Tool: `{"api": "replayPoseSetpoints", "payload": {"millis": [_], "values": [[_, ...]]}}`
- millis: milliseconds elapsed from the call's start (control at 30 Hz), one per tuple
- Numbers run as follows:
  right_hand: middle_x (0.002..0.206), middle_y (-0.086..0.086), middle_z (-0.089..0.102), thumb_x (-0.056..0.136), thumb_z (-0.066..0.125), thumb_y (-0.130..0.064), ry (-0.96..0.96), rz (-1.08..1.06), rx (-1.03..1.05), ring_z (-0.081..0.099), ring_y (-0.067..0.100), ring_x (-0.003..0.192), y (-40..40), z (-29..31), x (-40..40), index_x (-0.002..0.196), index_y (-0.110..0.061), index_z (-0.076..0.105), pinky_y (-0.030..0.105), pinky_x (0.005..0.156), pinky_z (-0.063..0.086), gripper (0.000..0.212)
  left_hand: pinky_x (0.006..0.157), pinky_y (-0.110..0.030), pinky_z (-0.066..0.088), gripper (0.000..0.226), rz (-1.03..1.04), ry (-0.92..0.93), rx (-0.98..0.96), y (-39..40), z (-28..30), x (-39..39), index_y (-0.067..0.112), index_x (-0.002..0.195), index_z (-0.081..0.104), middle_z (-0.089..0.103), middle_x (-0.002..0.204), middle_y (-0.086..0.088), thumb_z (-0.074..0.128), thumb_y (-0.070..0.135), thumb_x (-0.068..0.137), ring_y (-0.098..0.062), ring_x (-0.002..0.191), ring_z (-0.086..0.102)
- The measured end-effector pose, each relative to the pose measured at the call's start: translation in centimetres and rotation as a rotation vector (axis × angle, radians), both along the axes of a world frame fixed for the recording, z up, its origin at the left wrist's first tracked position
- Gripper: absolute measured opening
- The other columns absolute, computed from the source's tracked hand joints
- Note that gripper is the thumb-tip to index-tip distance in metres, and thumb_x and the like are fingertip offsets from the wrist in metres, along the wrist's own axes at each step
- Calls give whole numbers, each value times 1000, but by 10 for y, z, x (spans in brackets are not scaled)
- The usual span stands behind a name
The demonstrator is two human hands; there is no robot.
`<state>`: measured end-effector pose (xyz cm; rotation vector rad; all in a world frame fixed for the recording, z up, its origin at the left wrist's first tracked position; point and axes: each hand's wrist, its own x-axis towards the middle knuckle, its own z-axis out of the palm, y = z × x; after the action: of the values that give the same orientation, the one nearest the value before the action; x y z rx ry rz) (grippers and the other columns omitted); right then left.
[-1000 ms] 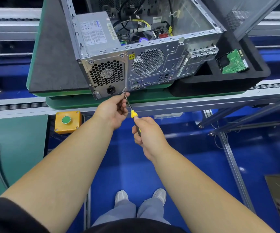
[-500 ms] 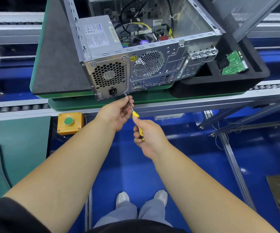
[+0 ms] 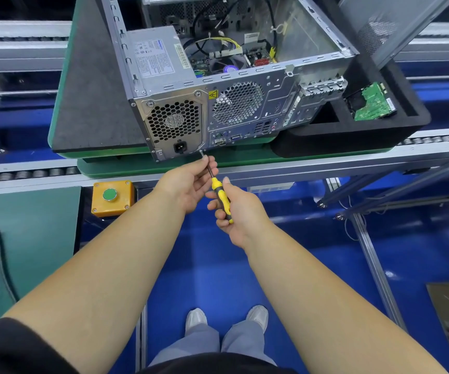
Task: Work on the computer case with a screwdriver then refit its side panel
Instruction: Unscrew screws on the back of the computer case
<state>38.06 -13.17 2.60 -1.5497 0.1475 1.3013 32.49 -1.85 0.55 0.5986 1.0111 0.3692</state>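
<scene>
An open grey computer case (image 3: 245, 109) lies on its side on a green pallet, its rear face toward me and its insides showing from above. My right hand (image 3: 238, 209) grips the yellow-and-black handle of a screwdriver (image 3: 222, 199). The tip of the tool meets a screw at the lower right corner of the power supply (image 3: 175, 125). My left hand (image 3: 191, 182) pinches the thin metal shaft just below that corner. The grey side panel (image 3: 388, 25) leans tilted at the top right, behind the case.
A black foam tray (image 3: 352, 136) to the right of the case holds a green circuit board (image 3: 373, 102). A yellow box with a green button (image 3: 111, 197) sits under the roller conveyor rail (image 3: 326, 168). Blue floor and metal frame legs lie below.
The view has shifted slightly, so the case sits further right and lower. My right hand has loosened its hold, and more of the yellow handle shows. My left hand stays on the shaft.
</scene>
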Motion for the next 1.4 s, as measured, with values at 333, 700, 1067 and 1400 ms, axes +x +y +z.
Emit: {"api": "replayPoseSetpoints", "payload": {"millis": [333,700,1067,1400], "values": [[55,-5,67,104,43,-40,-188,114,-112,49,10,48,8,4,1,79,-13,69,21,45,41,45,54,-18,52,12,-13,69,-10,5,4,2,13,82,69,70,66,4,70,23,88,-5,57,65],[73,-1,63,90,70,-36,-284,128,-54,51,10,51,4,-5,7,84,-15,62,21,47,43,23,50,-15,52,7,4,65,-64,8,11,6,13,85,67,71,63,5,65,16,91,-2,58,69],[55,-5,64,102,45,-44,-244,78,-116,42,11,47,10,-7,6,79,-14,68,22,43,36,45,54,-17,53,12,20,27,-67,8,13,4,11,91,69,74,70,3,58,12,96,-5,68,71],[76,-2,66,89,70,-40,-380,126,-60,55,8,50,2,-14,2,91,-12,63,22,47,45,29,50,-16,52,9,37,48,-51,10,6,5,13,89,70,74,69,5,62,14,94,-3,63,70]]}}
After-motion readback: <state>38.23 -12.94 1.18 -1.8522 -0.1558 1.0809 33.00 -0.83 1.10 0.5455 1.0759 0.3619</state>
